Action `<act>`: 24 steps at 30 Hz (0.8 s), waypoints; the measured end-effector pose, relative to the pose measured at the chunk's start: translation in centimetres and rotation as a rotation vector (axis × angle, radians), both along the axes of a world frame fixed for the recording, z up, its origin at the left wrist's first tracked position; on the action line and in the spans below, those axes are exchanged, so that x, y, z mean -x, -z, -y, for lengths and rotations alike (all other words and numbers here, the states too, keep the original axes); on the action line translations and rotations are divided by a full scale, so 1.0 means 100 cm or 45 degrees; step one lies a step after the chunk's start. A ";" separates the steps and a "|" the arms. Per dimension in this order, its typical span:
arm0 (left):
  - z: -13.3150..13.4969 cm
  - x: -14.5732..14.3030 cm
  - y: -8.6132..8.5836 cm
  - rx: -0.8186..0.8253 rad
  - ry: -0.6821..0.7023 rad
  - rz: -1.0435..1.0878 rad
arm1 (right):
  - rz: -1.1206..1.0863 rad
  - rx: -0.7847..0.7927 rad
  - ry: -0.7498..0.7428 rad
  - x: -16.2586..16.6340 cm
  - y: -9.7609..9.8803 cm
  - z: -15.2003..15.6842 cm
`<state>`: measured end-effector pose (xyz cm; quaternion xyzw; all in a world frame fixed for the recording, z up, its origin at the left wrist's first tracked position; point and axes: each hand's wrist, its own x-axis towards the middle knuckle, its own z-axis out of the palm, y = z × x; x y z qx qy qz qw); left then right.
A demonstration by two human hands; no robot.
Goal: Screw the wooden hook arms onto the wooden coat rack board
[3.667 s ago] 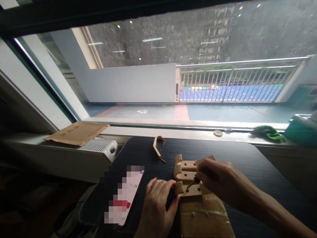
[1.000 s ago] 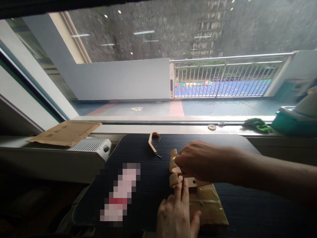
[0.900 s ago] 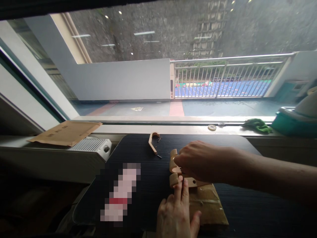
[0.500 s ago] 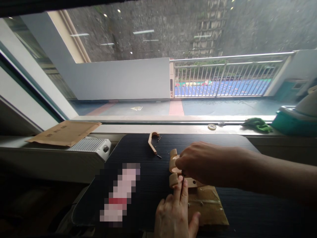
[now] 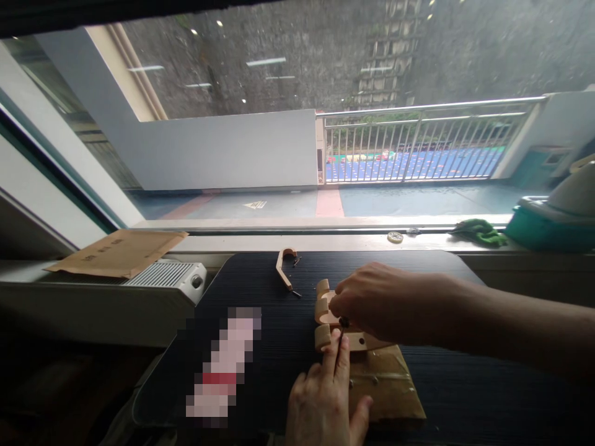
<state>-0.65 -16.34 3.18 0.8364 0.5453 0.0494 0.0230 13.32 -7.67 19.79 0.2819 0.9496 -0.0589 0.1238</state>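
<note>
My left hand (image 5: 320,396) lies over a brown packet (image 5: 388,384), its index and middle fingers stretched forward onto the nearest curved wooden hook (image 5: 324,337). A thin dark line shows between those fingertips; whether it is an object or a gap I cannot tell. My right hand (image 5: 367,294) is closed in a fist just above, over more pale wooden hooks (image 5: 321,310). A small dark thing (image 5: 343,322) shows under its fingers, too small to name. The nearest hook has a dark hole in its flat end, which rests at the packet's top edge.
Another wooden hook (image 5: 282,272) lies farther back on the black table (image 5: 260,275), with several small screws (image 5: 296,293) around it. A blurred pink item (image 5: 227,365) is at left. On the sill are a green cloth (image 5: 478,232) and a teal box (image 5: 534,223); a brown envelope (image 5: 118,253) rests over the radiator (image 5: 171,272).
The view has shifted very slightly. Both hands stay in nearly the same place on the wooden hooks, and a little more of the dark thing shows under my right fingers.
</note>
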 end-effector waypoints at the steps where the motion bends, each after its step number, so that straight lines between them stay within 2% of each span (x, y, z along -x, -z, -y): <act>1: 0.000 0.000 0.000 -0.001 -0.004 0.001 | 0.003 0.003 0.007 0.000 0.001 0.000; 6: -0.002 0.002 0.000 0.042 0.053 0.013 | 0.050 -0.018 0.050 0.002 0.000 0.000; 13: -0.002 0.004 0.003 0.010 0.058 0.022 | 0.093 -0.055 0.044 0.004 -0.011 0.003; 18: 0.000 0.002 0.005 -0.029 0.040 0.000 | 0.059 -0.014 -0.040 0.006 -0.005 0.001; 24: 0.000 0.003 0.007 0.014 0.035 0.047 | 0.027 -0.021 0.069 0.008 0.000 0.001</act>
